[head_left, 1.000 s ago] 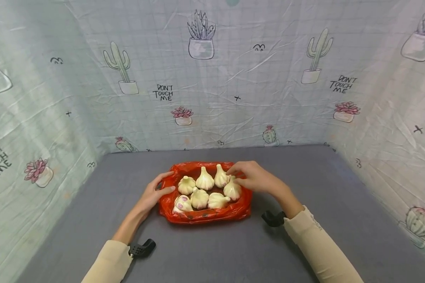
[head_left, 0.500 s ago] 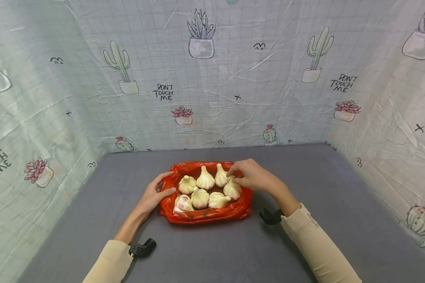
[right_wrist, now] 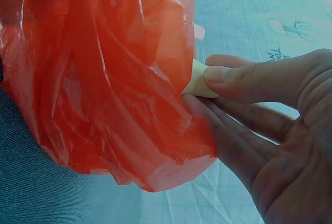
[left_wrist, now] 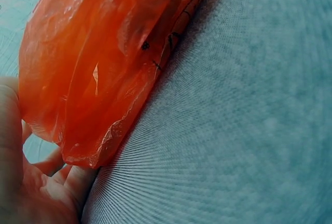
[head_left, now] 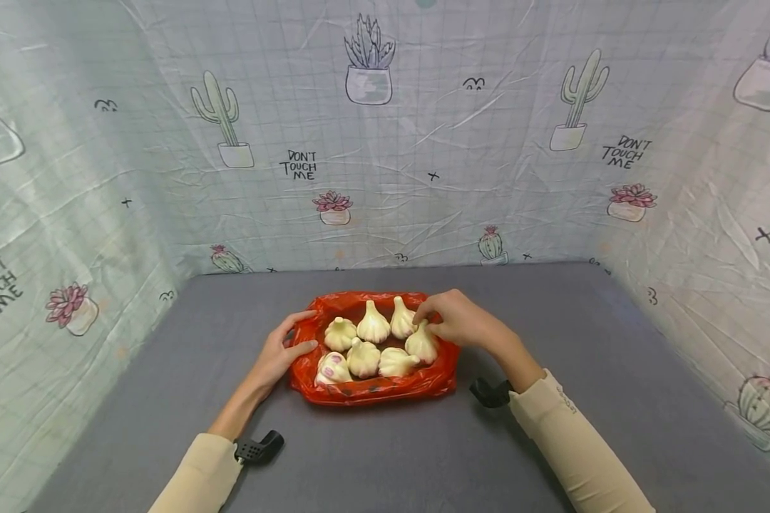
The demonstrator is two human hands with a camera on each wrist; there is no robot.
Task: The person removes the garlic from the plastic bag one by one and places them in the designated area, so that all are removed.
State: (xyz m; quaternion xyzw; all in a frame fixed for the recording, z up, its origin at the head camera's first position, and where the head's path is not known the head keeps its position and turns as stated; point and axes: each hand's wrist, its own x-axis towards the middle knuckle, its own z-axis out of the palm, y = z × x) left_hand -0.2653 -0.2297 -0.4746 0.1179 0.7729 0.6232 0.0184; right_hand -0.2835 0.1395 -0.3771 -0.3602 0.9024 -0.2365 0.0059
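Note:
In the head view, several pale garlic bulbs [head_left: 364, 358] lie in an open red plastic bag [head_left: 372, 394] with its rim spread wide. My right hand [head_left: 465, 320] reaches over the bag's right side and pinches the stem of the rightmost garlic bulb [head_left: 422, 345] between thumb and fingers. In the right wrist view that bulb's pale stem [right_wrist: 198, 81] shows at the thumb tip, while the bag hides its body. My left hand [head_left: 281, 349] rests on the bag's left side, fingers spread and fairly straight, thumb over the rim. The left wrist view hides its fingertips behind the bag.
The bag stands on a grey tabletop [head_left: 372, 463]. Around the table hangs a pale curtain [head_left: 398, 142] printed with cacti. A black wrist device [head_left: 259, 449] sits at the left cuff and another black device [head_left: 490, 393] at the right cuff.
The right hand has closed in on the rightmost bulb's stem, and the bulb leans slightly toward the hand. The left hand stays on the bag's left side.

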